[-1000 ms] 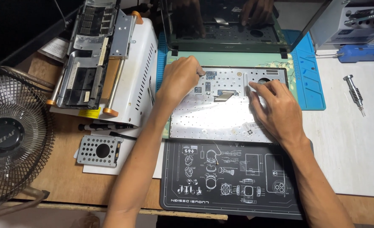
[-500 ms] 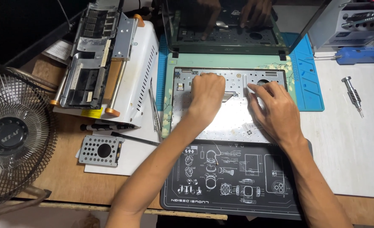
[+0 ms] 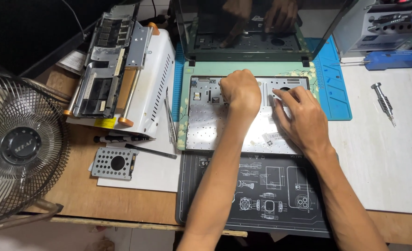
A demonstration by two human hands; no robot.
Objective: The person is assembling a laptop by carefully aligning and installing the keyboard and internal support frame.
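Centrally on the desk (image 3: 392, 176) lies the opened mint-green laptop base with its bare silver metal keyboard tray (image 3: 206, 125). The left hand (image 3: 240, 91) rests on it with fingers curled together in a loose fist — whether they pinch anything I cannot tell — while the right hand (image 3: 301, 118) presses flat, fingers apart. Thin and probably flexible, the tray seems best gripped by its edges.

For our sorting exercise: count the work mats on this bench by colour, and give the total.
Blue mat: 1
Black mat: 1
White mat: 1
Total: 3
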